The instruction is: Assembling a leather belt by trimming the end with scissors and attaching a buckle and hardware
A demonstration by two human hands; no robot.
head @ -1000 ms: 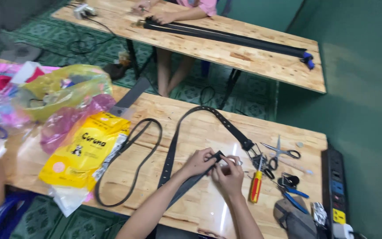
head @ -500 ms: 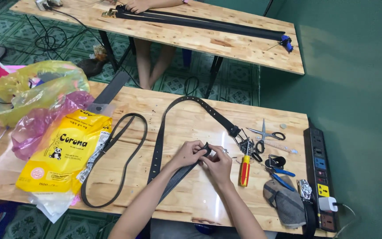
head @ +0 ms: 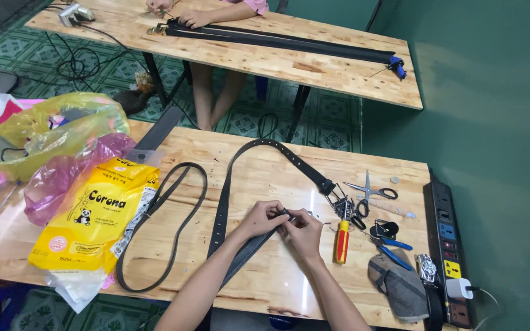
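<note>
Head view: my left hand [head: 264, 217] and right hand [head: 305, 230] meet over the middle of the bench [head: 265, 171], both grips closed tight on the near end of the dark belt [head: 228, 184], pinching what looks like a small metal fitting, though it's too tiny to be sure. The belt loops away to its buckle [head: 338, 199] by the scissors [head: 372, 190]; a red-handled screwdriver [head: 341, 239] lies just beside my right hand. Best kept steady: strap end flat, fingertips close, fitting square to the leather.
</note>
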